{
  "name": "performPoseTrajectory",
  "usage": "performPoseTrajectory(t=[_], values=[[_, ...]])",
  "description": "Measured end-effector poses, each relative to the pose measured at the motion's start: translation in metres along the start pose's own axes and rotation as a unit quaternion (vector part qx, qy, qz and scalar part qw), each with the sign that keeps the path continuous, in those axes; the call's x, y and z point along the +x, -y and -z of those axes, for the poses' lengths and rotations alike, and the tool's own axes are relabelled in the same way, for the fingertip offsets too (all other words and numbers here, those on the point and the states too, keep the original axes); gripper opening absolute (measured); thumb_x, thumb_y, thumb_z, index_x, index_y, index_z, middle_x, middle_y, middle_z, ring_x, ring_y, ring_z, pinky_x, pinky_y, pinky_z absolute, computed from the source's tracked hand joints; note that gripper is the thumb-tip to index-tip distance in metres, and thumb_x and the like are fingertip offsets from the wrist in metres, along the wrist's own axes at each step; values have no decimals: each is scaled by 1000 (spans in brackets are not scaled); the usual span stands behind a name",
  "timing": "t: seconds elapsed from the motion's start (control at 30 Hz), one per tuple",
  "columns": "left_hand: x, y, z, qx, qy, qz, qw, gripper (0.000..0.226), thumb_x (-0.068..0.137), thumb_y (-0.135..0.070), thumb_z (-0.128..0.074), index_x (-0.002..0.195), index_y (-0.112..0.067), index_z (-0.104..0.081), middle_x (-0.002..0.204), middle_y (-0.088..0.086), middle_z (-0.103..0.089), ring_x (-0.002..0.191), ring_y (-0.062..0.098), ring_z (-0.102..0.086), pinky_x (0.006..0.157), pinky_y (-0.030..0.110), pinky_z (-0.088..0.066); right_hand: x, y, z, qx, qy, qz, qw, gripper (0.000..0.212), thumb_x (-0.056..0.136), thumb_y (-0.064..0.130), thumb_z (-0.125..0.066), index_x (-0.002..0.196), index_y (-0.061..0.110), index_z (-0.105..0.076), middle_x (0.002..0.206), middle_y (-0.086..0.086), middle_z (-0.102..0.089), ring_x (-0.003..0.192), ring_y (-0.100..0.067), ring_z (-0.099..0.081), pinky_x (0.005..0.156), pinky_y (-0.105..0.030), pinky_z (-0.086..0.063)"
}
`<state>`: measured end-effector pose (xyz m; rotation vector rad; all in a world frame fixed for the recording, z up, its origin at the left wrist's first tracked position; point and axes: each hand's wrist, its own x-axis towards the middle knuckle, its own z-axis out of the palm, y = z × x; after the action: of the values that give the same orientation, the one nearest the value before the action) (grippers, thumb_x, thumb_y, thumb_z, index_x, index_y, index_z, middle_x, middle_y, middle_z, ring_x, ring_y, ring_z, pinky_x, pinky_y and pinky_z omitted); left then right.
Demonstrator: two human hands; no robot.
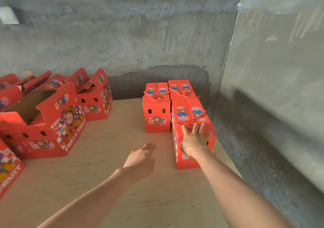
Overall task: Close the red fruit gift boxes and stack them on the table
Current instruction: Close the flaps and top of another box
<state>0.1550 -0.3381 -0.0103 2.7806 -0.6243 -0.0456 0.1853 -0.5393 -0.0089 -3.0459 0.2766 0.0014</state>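
Three closed red fruit gift boxes with red rope handles stand at the right of the plywood table [108,184]. The nearest closed box [189,115] has my right hand [193,139] spread flat against its front top edge, fingers straight. Behind it stands a second closed box [181,88], and to its left a third closed box [156,112]. My left hand [140,159] hovers over the table left of the nearest box, fingers relaxed, holding nothing. Several open red boxes sit at the left, the largest open box [52,122] with its flaps up.
A rough grey concrete wall [140,35] runs behind the table and another concrete wall [280,70] close along the right side. Another open box [95,96] stands at the back left. A box corner [8,171] juts in at the left edge.
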Motion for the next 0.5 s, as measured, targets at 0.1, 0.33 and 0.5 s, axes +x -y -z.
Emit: performPoseTrajectory(t=[0.1,0.33,0.5], values=[[-48,33,15,-14,-35,47,998,35,94,-21,-44,127,-26,-55,133,-11,-53,119,15,-51,95,22,-36,-39,49,7,82,-142,128,978,58,90,13,-50,145,15,-30,155,-18,-13,144,-39,-8,115,-54,-11],[-217,133,51,-45,-91,135,986,34,93,-26,-52,126,-23,-59,130,-10,-58,120,9,-53,99,20,-39,-162,171,-60,237,36,317,918,36,93,19,-45,127,20,-56,130,2,-53,124,-15,-47,98,-17,-32],[-345,203,108,-24,-177,219,959,18,87,-12,-61,102,-8,-70,104,2,-69,102,19,-64,86,25,-44,-210,268,-65,206,101,344,911,38,94,22,-46,131,21,-51,133,3,-53,125,-12,-46,99,-17,-31]])
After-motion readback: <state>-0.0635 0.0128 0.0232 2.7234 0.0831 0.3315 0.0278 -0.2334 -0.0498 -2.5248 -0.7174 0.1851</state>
